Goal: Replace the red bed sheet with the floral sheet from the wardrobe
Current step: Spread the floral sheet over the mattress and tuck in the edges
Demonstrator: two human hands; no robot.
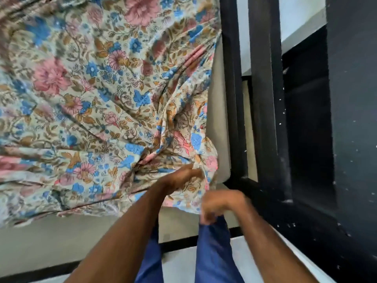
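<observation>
Floral sheet (pixel 91 99) rumpled over mattress (pixel 219 111), corner bunched in left hand (pixel 181 176); right hand (pixel 216 207) blurred, grip unclear.

black bed frame (pixel 263 82); pale floor (pixel 183 266)

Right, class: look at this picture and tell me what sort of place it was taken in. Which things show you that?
Most likely a bedroom. A floral sheet lies rumpled over a mattress, which sits in a dark bed frame, and the person's left hand grips the sheet near the corner.
</observation>
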